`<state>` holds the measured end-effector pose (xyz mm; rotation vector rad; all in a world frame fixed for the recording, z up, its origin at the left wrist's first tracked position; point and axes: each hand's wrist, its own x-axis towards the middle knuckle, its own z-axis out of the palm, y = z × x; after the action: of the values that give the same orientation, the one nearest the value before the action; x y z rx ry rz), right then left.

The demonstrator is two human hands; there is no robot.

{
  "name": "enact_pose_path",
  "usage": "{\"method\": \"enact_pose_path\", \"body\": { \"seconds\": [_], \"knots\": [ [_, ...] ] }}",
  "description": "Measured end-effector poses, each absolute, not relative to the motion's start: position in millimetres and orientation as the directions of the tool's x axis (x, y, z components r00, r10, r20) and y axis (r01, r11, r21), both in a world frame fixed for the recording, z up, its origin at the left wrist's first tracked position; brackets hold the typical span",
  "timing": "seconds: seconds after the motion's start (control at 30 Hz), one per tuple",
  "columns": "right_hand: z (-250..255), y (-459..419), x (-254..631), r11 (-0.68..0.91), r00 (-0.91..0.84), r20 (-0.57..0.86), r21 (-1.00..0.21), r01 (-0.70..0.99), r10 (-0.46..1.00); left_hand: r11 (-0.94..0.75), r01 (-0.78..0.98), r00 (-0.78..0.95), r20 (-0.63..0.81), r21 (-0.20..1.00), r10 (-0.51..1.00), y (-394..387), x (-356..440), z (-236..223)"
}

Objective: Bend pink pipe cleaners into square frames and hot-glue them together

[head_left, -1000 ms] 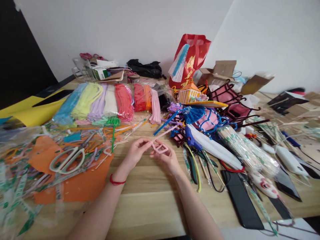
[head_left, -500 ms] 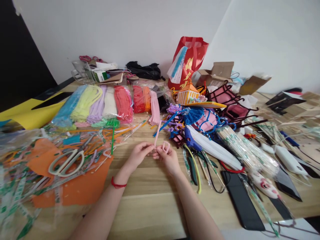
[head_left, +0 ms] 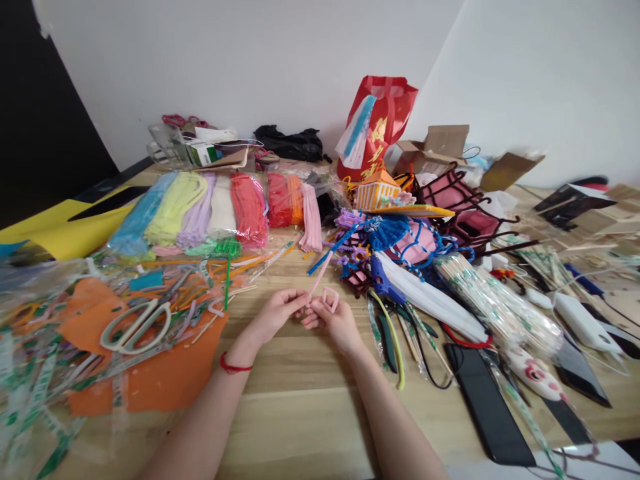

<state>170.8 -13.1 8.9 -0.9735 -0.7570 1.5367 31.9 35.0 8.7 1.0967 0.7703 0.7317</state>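
Both hands meet over the middle of the wooden table, pinching one pink pipe cleaner [head_left: 330, 299]. My left hand [head_left: 277, 316], with a red cord on its wrist, is closed on the pipe cleaner near where the straight length sticks up and away to the right. My right hand [head_left: 334, 321] is closed on the bent part, which forms a small squarish loop above the thumb. The fingertips of both hands almost touch, and they hide the stretch between loop and straight end. A bundle of pink pipe cleaners [head_left: 311, 220] lies beyond the hands.
White-handled scissors [head_left: 136, 327] rest on orange sheets [head_left: 145, 387] among scraps at left. Bagged pipe cleaners [head_left: 170, 210] lie behind. To the right are a glue gun [head_left: 385, 283], bagged sticks [head_left: 493, 300], a black phone [head_left: 487, 407] and blue pipe-cleaner work [head_left: 387, 232]. A red bag [head_left: 395, 127] stands at the back.
The straight end of the pink pipe cleaner has tipped further to the right and away. The loop has turned slightly in my right fingers. Both hands stay in nearly the same place.
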Motion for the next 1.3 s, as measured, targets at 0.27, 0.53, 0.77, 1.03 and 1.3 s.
{"method": "enact_pose_path", "body": {
  "seconds": [0.27, 0.53, 0.77, 1.03, 1.3],
  "knots": [
    [10, -13, 169, -0.185, -0.036, -0.194, -0.841, -0.509, 0.980, 0.358, -0.239, 0.528, -0.189, 0.903, 0.828, 29, 39, 9],
    [10, -12, 172, -0.176, 0.000, -0.218, -0.787, -0.591, 0.976, 0.345, -0.384, 0.458, -0.148, 0.856, 0.877, 22, 52, 12],
    [18, -17, 178, -0.388, -0.254, -0.296, -0.640, -0.663, 0.921, 0.223, -0.372, 0.347, -0.088, 0.901, 0.934, 30, 41, 13],
    [12, -15, 182, -0.446, -0.300, -0.334, -0.592, -0.671, 0.894, -0.078, -0.077, 0.238, 0.094, 0.994, 0.967, 32, 41, 16],
    [17, -11, 187, -0.170, 0.055, -0.239, -0.814, -0.555, 0.969, -0.079, -0.046, 0.255, 0.088, 0.996, 0.963, 37, 34, 10]
  ]
}}
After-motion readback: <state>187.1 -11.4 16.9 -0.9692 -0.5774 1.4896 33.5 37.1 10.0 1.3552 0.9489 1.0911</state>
